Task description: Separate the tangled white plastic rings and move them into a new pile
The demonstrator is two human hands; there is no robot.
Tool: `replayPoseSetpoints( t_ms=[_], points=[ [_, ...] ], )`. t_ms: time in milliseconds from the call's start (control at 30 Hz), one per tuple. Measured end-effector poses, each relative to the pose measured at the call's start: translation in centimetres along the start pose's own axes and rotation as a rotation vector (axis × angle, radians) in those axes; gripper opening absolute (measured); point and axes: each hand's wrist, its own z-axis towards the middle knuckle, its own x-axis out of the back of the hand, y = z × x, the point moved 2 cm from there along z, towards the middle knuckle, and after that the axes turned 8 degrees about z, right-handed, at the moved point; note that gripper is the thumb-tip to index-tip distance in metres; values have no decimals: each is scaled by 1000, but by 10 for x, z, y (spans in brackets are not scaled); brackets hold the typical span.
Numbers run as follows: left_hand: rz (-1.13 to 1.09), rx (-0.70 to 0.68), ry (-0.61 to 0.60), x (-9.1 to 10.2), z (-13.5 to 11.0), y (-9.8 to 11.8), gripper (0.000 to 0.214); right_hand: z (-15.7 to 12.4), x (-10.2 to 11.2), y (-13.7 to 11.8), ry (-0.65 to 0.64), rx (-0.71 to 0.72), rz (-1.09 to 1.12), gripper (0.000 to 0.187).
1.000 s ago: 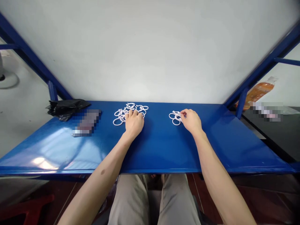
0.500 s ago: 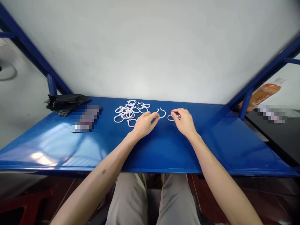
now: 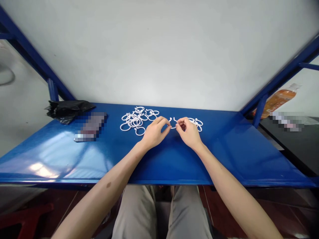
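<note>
Between my two hands is a white plastic ring (image 3: 173, 127) with a gap at its top, its ends standing apart. My left hand (image 3: 156, 132) pinches its left side between thumb and fingers. On the other side, the thumb and fingertips of my right hand (image 3: 189, 131) grip the ring too. A heap of similar white rings (image 3: 136, 121) lies on the blue table to the left of my left hand. Several more white rings (image 3: 198, 123) lie just beyond my right hand, which partly covers them.
The blue metal table (image 3: 159, 166) meets a pale wall behind. A crumpled black plastic bag (image 3: 68, 109) and a blurred flat dark object (image 3: 92, 126) lie at the left. Beyond the right frame post, an orange drink bottle (image 3: 281, 101) leans above a black surface.
My right hand has moved left from the rings on the right and taken hold of the open ring in my left hand. More of the right-hand rings now show.
</note>
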Motion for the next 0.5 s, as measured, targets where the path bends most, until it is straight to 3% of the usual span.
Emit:
replayPoseSetpoints(
  t_ms=[167, 500],
  points=[
    [-65, 198, -28, -4, 1, -6, 8, -3, -2, -5, -27, 39, -15, 9],
    [-42, 189, -199, -6, -4, -2, 17, -7, -10, -2, -79, 44, 80, 18]
  ],
)
